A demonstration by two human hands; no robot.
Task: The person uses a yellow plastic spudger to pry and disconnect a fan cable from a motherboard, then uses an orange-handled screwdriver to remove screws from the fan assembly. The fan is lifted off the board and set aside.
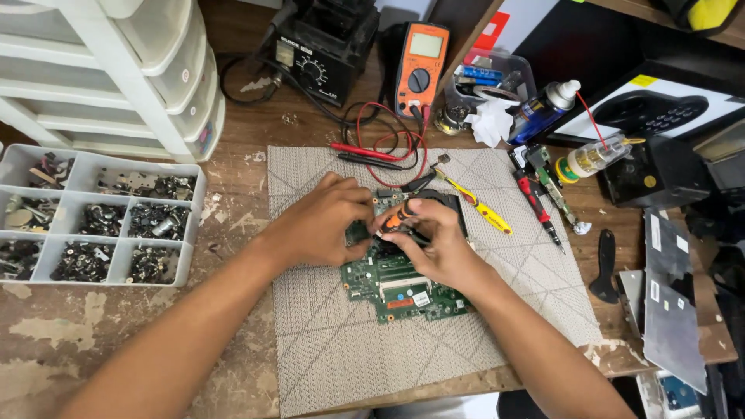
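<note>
Right now the right hand [436, 242] is gripping an orange-handled screwdriver [397, 216] over the green circuit board [396, 283] lying mid-mat, while the left hand [322, 221] is curling closed on the board's edge. Slipping could be gouging the board; farther back, meter leads [372, 151] are trailing close.

an electronics repair workshop: orange multimeter [420, 68] and black soldering station [320, 48] at the back edge of the worn wooden bench [46, 334], tray of small parts [93, 213] at its left edge, screwdrivers [537, 203] on the grey mat [372, 357].
</note>
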